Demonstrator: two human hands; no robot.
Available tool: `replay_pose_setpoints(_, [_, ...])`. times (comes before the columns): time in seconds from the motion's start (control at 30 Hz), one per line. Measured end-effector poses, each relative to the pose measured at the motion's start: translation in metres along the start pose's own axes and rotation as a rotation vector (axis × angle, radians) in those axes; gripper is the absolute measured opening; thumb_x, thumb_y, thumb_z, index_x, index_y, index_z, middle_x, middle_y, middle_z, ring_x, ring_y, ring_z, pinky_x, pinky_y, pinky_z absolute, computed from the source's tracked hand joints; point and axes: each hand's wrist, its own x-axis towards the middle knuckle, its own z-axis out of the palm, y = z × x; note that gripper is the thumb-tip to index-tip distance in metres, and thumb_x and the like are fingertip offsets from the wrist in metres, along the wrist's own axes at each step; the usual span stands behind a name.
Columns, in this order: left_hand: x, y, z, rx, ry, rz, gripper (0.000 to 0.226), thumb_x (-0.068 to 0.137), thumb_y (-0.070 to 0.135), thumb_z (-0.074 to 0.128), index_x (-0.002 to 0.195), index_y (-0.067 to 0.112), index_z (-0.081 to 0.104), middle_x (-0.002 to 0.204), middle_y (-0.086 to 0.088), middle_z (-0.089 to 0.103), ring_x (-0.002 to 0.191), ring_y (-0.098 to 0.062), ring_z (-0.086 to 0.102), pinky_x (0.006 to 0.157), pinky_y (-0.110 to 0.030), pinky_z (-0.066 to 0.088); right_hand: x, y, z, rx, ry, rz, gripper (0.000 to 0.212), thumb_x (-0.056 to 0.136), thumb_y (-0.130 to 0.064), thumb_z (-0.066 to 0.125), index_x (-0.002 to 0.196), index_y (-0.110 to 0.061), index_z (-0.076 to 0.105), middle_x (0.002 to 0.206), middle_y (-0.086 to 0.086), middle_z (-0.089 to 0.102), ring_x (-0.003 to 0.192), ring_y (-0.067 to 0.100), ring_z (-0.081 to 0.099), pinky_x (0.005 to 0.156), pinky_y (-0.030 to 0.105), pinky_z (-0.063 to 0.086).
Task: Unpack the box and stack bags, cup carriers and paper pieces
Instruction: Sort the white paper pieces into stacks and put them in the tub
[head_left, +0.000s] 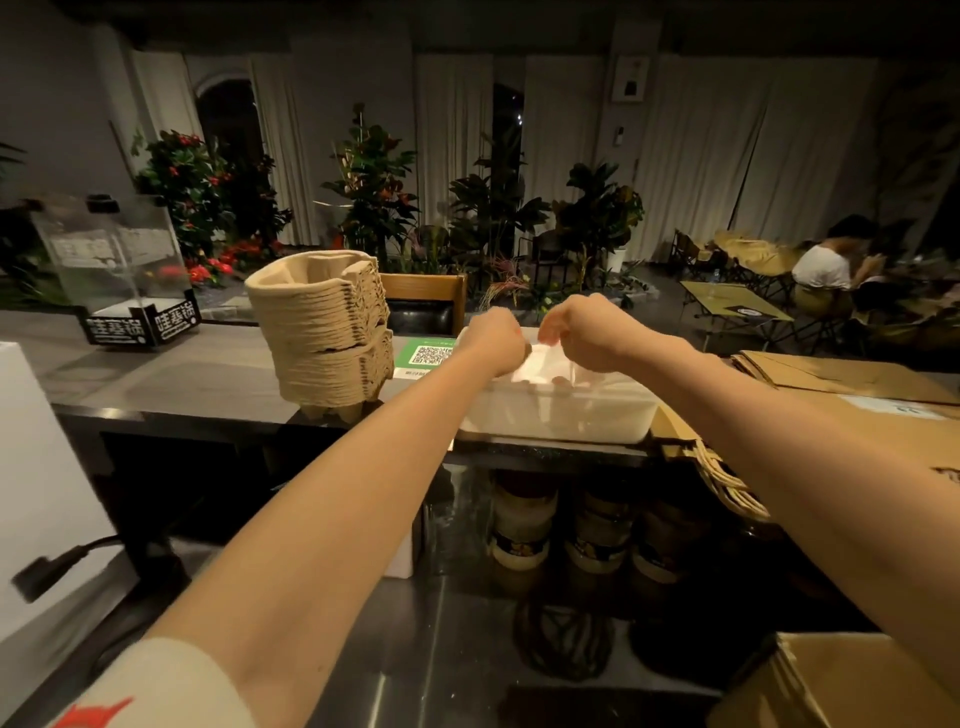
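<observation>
Left hand (493, 340) and right hand (587, 332) both closed, pinching clear wrapping atop white paper stack (556, 410) at bench (182, 374) edge. Cup carriers (324, 327) stacked just left; flattened brown bags (852, 395) lying right of stack; open box (841, 680) at lower right.

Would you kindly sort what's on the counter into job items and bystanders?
Job: cup carrier stack; white wrapped bundle, both hands on it (left hand, right hand); brown paper bags.

Bystanders: acrylic display box; QR code sign.
</observation>
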Motion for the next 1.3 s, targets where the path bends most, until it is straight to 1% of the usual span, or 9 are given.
replay_pose_setpoints(0.1, [-0.034,0.004,-0.007,-0.402,0.134,-0.022,0.016,0.094,0.007,0.049,0.093,0.014,0.063,0.102,-0.007,0.064,0.091,-0.022,0.057,0.080,-0.036,0.050,-0.031,-0.015,0.002,0.183,0.170,0.007,0.039,0.085,0.008,0.046,0.113,-0.009,0.068,0.114,0.008,0.067,0.106,0.023,0.061,0.094,0.030,0.049])
replay_pose_setpoints(0.17, [-0.062,0.005,-0.008,-0.590,0.191,-0.029,0.017,0.094,0.008,0.047,0.097,0.016,0.061,0.104,-0.008,0.064,0.096,-0.023,0.059,0.087,-0.038,0.052,-0.056,-0.030,0.005,0.332,0.268,-0.012,0.036,0.086,0.008,0.048,0.111,-0.008,0.068,0.109,0.009,0.069,0.103,0.021,0.063,0.093,0.030,0.050])
replay_pose_setpoints(0.3, [-0.128,0.005,-0.011,-0.978,0.138,-0.114,0.023,0.098,0.006,0.041,0.105,0.013,0.062,0.102,-0.010,0.064,0.087,-0.016,0.059,0.086,-0.033,0.054,-0.119,-0.065,0.007,0.604,0.385,-0.018,0.023,0.092,-0.001,0.052,0.108,-0.012,0.065,0.097,-0.001,0.065,0.092,0.009,0.060,0.073,0.011,0.045])
replay_pose_setpoints(0.43, [-0.213,-0.012,-0.001,-1.175,0.104,-0.201,0.023,0.099,0.005,0.042,0.102,0.013,0.064,0.096,-0.009,0.067,0.089,-0.019,0.063,0.084,-0.035,0.055,-0.197,-0.094,0.026,0.817,0.383,-0.034,0.022,0.094,-0.008,0.051,0.113,-0.012,0.061,0.095,-0.005,0.063,0.085,0.001,0.061,0.072,0.008,0.049])
replay_pose_setpoints(0.7, [-0.362,-0.073,0.046,-1.177,0.112,-0.495,0.020,0.100,0.007,0.045,0.108,0.009,0.063,0.089,-0.008,0.068,0.085,-0.018,0.067,0.079,-0.030,0.057,-0.329,-0.127,0.118,0.883,0.184,0.025,0.017,0.095,-0.015,0.054,0.110,-0.015,0.063,0.081,-0.019,0.059,0.074,-0.015,0.058,0.063,0.002,0.041])
replay_pose_setpoints(0.87, [-0.435,-0.111,0.077,-1.038,0.129,-0.621,0.019,0.099,0.007,0.047,0.098,0.014,0.064,0.086,-0.006,0.066,0.082,-0.019,0.063,0.078,-0.030,0.053,-0.388,-0.123,0.172,0.799,0.007,0.150,0.021,0.095,-0.017,0.054,0.115,-0.016,0.062,0.091,-0.008,0.064,0.077,-0.003,0.057,0.065,0.002,0.040])
replay_pose_setpoints(1.0, [-0.474,-0.134,0.091,-0.938,0.125,-0.714,0.015,0.098,0.010,0.050,0.100,0.015,0.064,0.095,-0.009,0.064,0.087,-0.018,0.062,0.081,-0.029,0.054,-0.427,-0.097,0.220,0.602,-0.194,0.291,0.036,0.093,-0.022,0.056,0.128,-0.017,0.053,0.120,0.003,0.061,0.106,0.015,0.056,0.087,0.021,0.044])
replay_pose_setpoints(1.13, [-0.493,-0.145,0.100,-0.940,0.146,-0.809,0.014,0.096,0.009,0.052,0.103,0.012,0.064,0.094,-0.007,0.064,0.084,-0.017,0.062,0.082,-0.030,0.054,-0.449,-0.072,0.242,0.354,-0.401,0.496,0.057,0.092,-0.030,0.058,0.143,-0.018,0.033,0.143,0.013,0.036,0.130,0.034,0.036,0.105,0.046,0.037])
replay_pose_setpoints(1.3, [-0.502,-0.146,0.112,-0.957,0.151,-0.861,0.013,0.098,0.010,0.052,0.100,0.013,0.064,0.094,-0.008,0.064,0.085,-0.018,0.062,0.081,-0.030,0.054,-0.456,-0.057,0.250,0.263,-0.527,0.649,0.072,0.092,-0.042,0.054,0.149,-0.015,0.018,0.151,0.017,0.025,0.137,0.038,0.025,0.110,0.051,0.026])
